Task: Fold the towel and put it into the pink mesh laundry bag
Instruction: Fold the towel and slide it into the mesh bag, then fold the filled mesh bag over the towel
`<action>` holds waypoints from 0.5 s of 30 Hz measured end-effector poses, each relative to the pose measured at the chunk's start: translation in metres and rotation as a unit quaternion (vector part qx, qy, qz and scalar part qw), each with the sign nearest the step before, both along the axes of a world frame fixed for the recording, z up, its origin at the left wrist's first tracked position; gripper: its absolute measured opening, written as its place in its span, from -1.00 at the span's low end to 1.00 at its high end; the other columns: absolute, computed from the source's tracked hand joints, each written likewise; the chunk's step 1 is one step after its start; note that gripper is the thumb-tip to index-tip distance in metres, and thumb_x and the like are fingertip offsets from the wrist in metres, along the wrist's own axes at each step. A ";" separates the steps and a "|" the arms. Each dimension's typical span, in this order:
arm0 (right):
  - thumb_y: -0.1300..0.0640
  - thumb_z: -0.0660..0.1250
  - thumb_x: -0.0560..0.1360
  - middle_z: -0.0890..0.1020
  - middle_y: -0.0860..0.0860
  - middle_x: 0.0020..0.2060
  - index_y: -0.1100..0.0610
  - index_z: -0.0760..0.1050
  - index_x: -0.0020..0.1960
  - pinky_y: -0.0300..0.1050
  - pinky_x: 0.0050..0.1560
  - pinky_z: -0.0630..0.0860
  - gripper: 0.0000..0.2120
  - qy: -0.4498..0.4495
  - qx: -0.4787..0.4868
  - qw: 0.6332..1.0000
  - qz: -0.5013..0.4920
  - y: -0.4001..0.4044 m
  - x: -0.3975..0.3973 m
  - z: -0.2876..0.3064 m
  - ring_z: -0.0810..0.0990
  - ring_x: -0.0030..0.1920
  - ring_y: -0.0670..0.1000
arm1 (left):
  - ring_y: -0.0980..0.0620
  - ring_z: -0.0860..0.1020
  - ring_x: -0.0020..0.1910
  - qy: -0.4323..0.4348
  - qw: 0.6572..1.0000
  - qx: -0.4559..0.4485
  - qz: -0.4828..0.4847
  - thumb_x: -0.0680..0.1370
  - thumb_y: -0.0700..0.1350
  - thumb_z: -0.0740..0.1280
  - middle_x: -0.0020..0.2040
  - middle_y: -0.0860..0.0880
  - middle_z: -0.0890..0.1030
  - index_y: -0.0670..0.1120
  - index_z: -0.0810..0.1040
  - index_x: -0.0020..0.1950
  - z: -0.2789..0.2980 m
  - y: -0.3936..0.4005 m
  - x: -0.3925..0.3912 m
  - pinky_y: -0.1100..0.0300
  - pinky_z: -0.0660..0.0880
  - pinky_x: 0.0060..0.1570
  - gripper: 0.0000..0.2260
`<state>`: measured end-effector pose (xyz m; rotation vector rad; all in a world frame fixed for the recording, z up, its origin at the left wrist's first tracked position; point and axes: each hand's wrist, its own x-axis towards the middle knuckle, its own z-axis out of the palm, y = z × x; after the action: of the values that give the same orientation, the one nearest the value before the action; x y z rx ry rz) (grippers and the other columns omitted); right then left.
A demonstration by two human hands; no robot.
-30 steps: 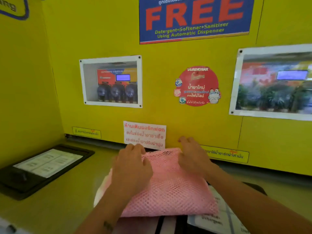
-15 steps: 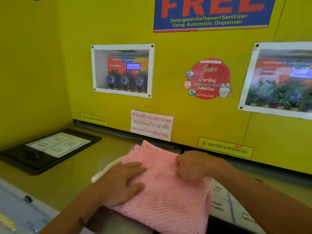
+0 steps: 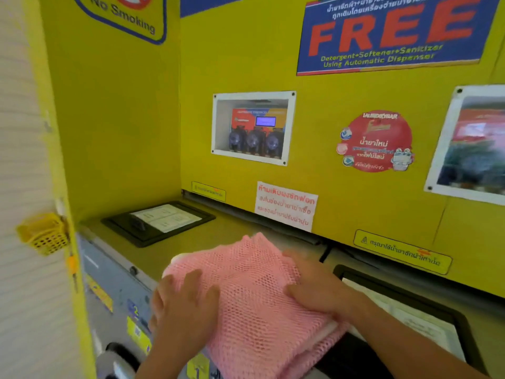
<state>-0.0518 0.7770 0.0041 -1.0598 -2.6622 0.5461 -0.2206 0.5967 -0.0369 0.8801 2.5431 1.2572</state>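
The pink mesh laundry bag (image 3: 254, 296) lies bulging on the machine top, its near end hanging over the front edge. A bit of the white towel (image 3: 177, 259) peeks out at the bag's far left corner; the rest is hidden inside the mesh. My left hand (image 3: 183, 310) clasps the bag's left side with its fingers spread on top. My right hand (image 3: 317, 294) holds the right side, fingers curled over the mesh.
A black lid with a white label (image 3: 158, 221) sits on the top at the back left, another black lid (image 3: 410, 321) on the right. The yellow wall panel (image 3: 328, 91) rises close behind. A small yellow basket (image 3: 43, 233) hangs at the left.
The bag has slid toward the front left and now overhangs the edge. Both hands moved with it, and the view swung left.
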 end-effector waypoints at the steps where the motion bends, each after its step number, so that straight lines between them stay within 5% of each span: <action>1: 0.02 0.34 0.47 0.41 -0.02 0.40 -0.12 0.13 0.51 -0.09 0.32 0.35 -0.32 0.006 0.004 1.000 0.012 -0.007 0.000 -0.003 0.42 0.34 0.03 | -0.17 -0.01 0.54 -0.041 0.999 0.015 0.010 0.37 0.31 0.17 0.57 -0.13 0.02 0.23 0.31 0.44 -0.004 -0.010 0.009 -0.12 -0.02 0.49 -0.38; 5: 0.04 0.26 0.52 0.36 0.04 0.42 -0.09 0.10 0.54 -0.04 0.41 0.29 -0.36 0.024 0.021 0.999 0.043 -0.033 -0.002 -0.020 0.36 0.38 0.07 | -0.22 0.25 0.46 -0.168 0.981 0.087 0.032 0.29 0.25 0.34 0.55 -0.23 0.12 0.20 0.26 0.49 -0.011 -0.037 0.037 -0.05 0.19 0.43 -0.24; 7: 0.02 0.26 0.53 0.34 0.04 0.42 -0.11 0.14 0.52 -0.05 0.40 0.28 -0.40 0.043 0.014 0.997 0.060 -0.045 0.001 -0.022 0.36 0.38 0.06 | -0.11 0.45 0.23 -0.164 0.978 0.129 0.026 0.48 -0.03 0.38 0.47 -0.14 0.33 0.15 0.28 0.49 -0.011 -0.046 0.049 0.09 0.41 0.16 -0.40; 10: -0.10 0.25 0.52 0.30 0.01 0.42 -0.14 0.17 0.49 -0.01 0.39 0.30 -0.42 0.060 -0.014 0.994 0.086 -0.063 0.009 -0.022 0.36 0.36 0.04 | 0.13 0.48 -0.15 -0.133 0.975 0.175 0.037 0.51 -0.28 0.31 0.24 -0.01 0.46 0.15 0.34 0.45 -0.010 -0.061 0.064 0.39 0.35 -0.29 -0.43; 15: 0.04 0.42 0.45 0.25 -0.01 0.44 -0.15 0.22 0.48 0.05 0.40 0.27 -0.33 0.107 -0.083 0.980 0.143 -0.092 0.023 -0.016 0.32 0.40 0.05 | 0.37 0.56 -0.17 -0.083 0.966 0.236 0.057 0.44 -0.45 0.24 0.15 0.00 0.57 0.18 0.47 0.29 -0.014 -0.095 0.092 0.48 0.45 -0.27 -0.39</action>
<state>-0.0291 0.6851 -0.0114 -0.6144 -2.6227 0.8984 -0.1288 0.5018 -0.0511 0.6732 2.2240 1.9335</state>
